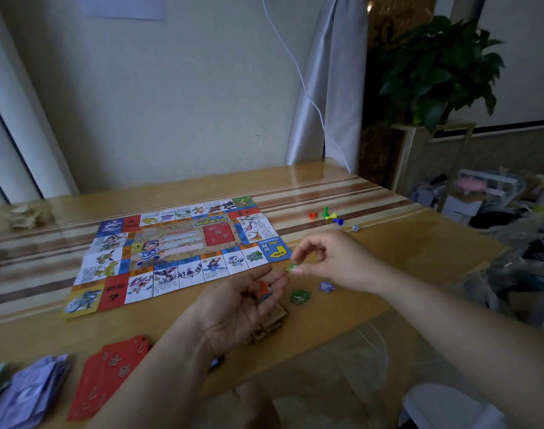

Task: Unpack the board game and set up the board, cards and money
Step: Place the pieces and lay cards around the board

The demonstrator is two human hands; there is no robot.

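Note:
The colourful game board (177, 252) lies unfolded and flat on the wooden table (388, 261). My left hand (239, 308) is palm up just below the board's right corner, cupping small tokens; an orange token (262, 289) shows on top. My right hand (329, 258) pinches a small green token (293, 267) just above the left fingertips. Another green token (300, 296) and a purple token (326, 286) lie on the table beside the hands. A red card pile (109, 373) and purple paper money (29, 394) sit at the near left.
Several coloured pawns (326, 214) and a white die (355, 227) lie right of the board. A brown card stack (270, 323) sits under my left hand. Crumpled paper (26, 215) is far left. Past the right table edge are a plant (440, 69) and floor clutter.

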